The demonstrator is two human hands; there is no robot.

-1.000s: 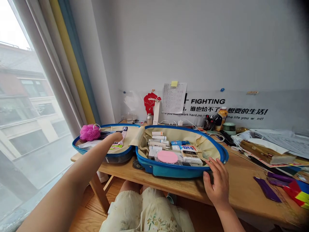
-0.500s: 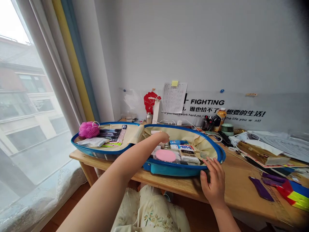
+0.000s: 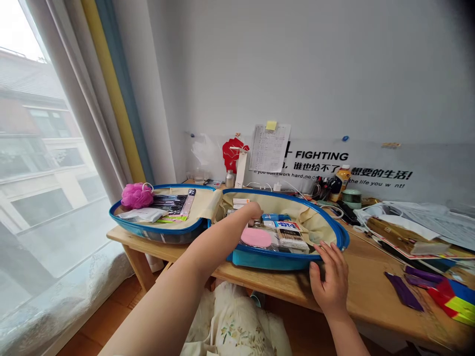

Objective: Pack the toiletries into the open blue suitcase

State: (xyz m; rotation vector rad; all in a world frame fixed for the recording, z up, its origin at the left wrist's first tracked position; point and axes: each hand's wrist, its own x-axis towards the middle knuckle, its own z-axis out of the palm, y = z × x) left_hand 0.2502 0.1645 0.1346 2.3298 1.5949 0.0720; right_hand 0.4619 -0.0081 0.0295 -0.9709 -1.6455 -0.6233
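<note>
An opened blue suitcase [image 3: 267, 261] with a cream lining lies on the wooden table. My left hand [image 3: 254, 211] reaches down into its right half; the wrist hides the fingers, so what they touch is not visible. Around that hand are a pink oval item [image 3: 257, 238], a pack of cotton swabs [image 3: 291, 237] and a blue tube-like item [image 3: 275, 217]. My right hand [image 3: 331, 277] rests at the front right rim, open with fingers apart. In the left half lie a pink bath puff [image 3: 136, 196], a pack of dark slender sticks [image 3: 168, 203] and a white packet [image 3: 144, 214].
Papers and a brown case [image 3: 404, 236] lie on the table's right side, with purple strips [image 3: 403, 291] nearer me. Behind the suitcase stand a small jar [image 3: 229, 178], a white upright box [image 3: 241, 170] and an orange-capped bottle [image 3: 340, 183]. A curtained window is at left.
The view has shifted slightly. My left hand stays inside the right half, and my right hand keeps its place on the rim.
</note>
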